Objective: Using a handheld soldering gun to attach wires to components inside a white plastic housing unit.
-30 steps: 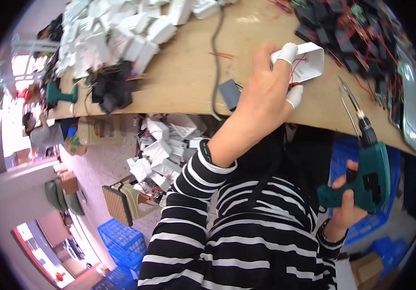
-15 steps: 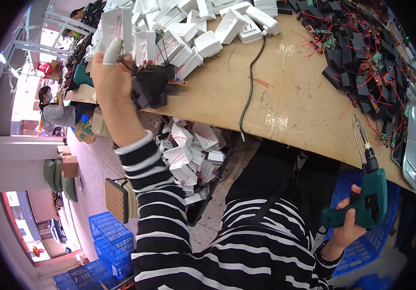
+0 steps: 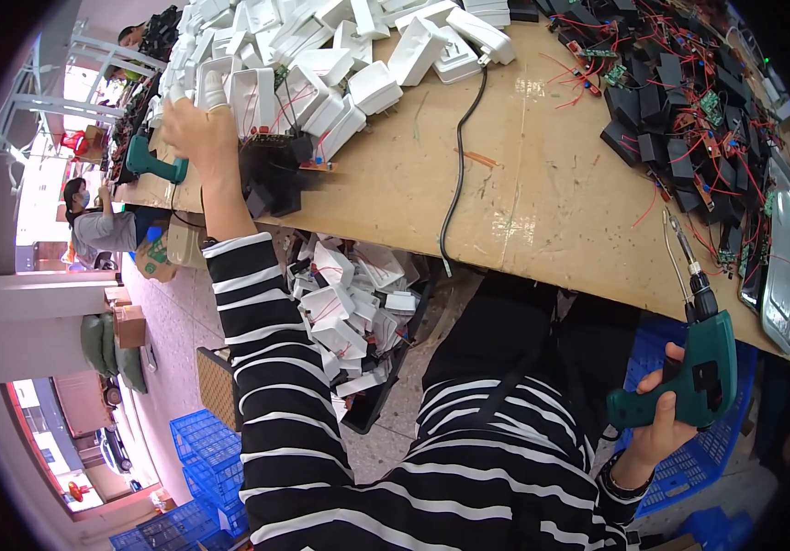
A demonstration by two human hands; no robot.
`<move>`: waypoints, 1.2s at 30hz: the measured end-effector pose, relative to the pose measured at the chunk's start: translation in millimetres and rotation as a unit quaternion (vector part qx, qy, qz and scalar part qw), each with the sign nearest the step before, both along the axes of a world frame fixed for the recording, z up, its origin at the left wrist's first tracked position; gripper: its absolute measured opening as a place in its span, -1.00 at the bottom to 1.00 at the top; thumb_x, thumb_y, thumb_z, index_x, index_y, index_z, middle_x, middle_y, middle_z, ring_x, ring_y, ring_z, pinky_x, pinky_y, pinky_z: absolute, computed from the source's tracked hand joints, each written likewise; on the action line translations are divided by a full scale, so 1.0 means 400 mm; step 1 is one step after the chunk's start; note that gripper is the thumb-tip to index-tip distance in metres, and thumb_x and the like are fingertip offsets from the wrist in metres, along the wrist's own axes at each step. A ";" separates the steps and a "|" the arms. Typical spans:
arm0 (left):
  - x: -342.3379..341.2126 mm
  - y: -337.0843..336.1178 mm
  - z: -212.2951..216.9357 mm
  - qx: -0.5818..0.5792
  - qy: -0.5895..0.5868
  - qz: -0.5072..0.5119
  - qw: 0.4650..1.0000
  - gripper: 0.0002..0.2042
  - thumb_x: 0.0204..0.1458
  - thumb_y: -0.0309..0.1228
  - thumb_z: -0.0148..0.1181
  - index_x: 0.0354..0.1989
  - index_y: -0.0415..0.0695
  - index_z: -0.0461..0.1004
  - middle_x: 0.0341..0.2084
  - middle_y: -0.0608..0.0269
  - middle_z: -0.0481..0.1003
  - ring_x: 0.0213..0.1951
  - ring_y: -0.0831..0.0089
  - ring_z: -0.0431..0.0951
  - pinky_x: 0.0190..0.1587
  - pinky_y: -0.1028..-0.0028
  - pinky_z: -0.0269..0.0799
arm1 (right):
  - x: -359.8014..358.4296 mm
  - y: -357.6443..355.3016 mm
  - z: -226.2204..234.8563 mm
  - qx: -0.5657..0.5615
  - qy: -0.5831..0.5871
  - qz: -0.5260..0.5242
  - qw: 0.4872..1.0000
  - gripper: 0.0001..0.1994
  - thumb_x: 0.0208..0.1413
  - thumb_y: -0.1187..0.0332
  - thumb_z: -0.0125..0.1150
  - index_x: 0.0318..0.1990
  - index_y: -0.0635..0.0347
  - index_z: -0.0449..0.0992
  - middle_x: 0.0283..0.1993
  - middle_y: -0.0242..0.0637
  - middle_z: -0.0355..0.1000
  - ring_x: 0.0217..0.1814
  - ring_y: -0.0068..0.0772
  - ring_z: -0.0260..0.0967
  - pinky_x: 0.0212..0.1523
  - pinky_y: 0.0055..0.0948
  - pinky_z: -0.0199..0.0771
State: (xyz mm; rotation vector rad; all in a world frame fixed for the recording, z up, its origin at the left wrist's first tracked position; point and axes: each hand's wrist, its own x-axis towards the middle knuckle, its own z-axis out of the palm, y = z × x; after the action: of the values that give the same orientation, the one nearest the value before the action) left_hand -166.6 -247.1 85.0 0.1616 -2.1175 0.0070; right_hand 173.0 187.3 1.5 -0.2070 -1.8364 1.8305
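My left hand [image 3: 200,138] reaches over the far left of the table, its fingers spread at the heap of white plastic casings [image 3: 375,88]. Pale covers sit on some of its fingertips. A white casing stands just beyond them; any touch is hard to make out. Thin red wires run inside several casings. Beside the hand, black box-shaped parts [image 3: 271,184] lie near the table edge, partly smeared. At the lower right, my right hand [image 3: 659,436] is wrapped round the handle of a green soldering gun [image 3: 711,372], its metal tip pointing up and away over the table edge.
Black boxes with circuit boards and red wires [image 3: 679,138] cover the table's right side, beside a clear tray [image 3: 785,262]. A black cable [image 3: 462,156] crosses the table [image 3: 560,202]. Below stands a bin of white casings [image 3: 349,303]. Another green tool [image 3: 154,163] lies far left, near a seated person.
My left hand has moved slightly left; the casing it held up is now down at the heap and the fingers have spread. My right hand keeps the soldering gun almost still.
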 end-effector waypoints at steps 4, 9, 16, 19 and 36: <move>0.018 0.143 0.030 -0.121 0.164 -0.210 0.956 -0.56 -0.04 -0.18 0.11 -0.08 -0.26 0.34 -0.19 -0.14 0.37 -0.14 0.01 0.36 -0.05 0.20 0.20 | -0.008 0.008 -0.004 -0.004 0.004 0.001 1.000 -0.48 0.05 0.36 0.05 0.12 0.39 0.05 -0.02 0.13 0.24 -0.44 -0.49 0.31 -0.51 -0.66 0.34; -0.038 0.374 -0.077 0.022 -0.191 -0.314 0.930 -0.75 -0.16 -0.58 -0.07 -0.24 -0.33 0.33 -0.34 -0.21 0.41 -0.22 -0.02 0.40 -0.15 0.23 0.30 | -0.011 0.020 -0.003 -0.009 0.004 -0.002 1.000 -0.47 0.05 0.35 0.06 0.13 0.39 0.06 -0.02 0.13 0.23 -0.43 -0.49 0.33 -0.55 -0.67 0.35; -0.109 0.424 -0.145 0.083 -0.314 -0.279 0.904 -0.76 -0.24 -0.58 -0.08 -0.33 -0.39 0.31 -0.43 -0.25 0.42 -0.35 -0.17 0.40 -0.25 0.11 0.28 | -0.007 0.018 0.001 -0.022 -0.002 -0.023 0.999 -0.46 0.04 0.32 0.09 0.11 0.42 0.07 -0.03 0.12 0.24 -0.44 -0.49 0.34 -0.55 -0.66 0.37; -0.063 0.425 -0.152 0.021 -0.229 -0.341 0.911 -0.80 -0.20 -0.60 -0.04 -0.34 -0.34 0.35 -0.40 -0.14 0.40 -0.33 -0.08 0.40 -0.28 0.18 0.31 | -0.009 0.022 -0.005 -0.019 -0.017 -0.028 0.999 -0.45 0.04 0.30 0.09 0.10 0.44 0.07 -0.04 0.12 0.24 -0.46 -0.49 0.34 -0.55 -0.65 0.37; 0.268 0.631 -0.176 0.035 -0.212 -0.619 0.755 -0.65 -0.31 -0.48 0.21 -0.25 -0.28 0.41 -0.33 0.06 0.42 -0.32 0.19 0.41 -0.22 0.32 0.29 | 0.001 0.027 0.017 -0.031 -0.002 -0.048 0.998 -0.45 0.01 0.32 0.12 0.10 0.42 0.08 -0.07 0.12 0.27 -0.47 -0.45 0.35 -0.55 -0.62 0.38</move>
State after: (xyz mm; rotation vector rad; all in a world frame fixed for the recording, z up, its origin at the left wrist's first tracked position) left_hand -59.3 5.3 14.8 -1.3336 -2.2629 -0.8918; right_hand 173.3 198.3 8.4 -0.3165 -1.7433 1.8243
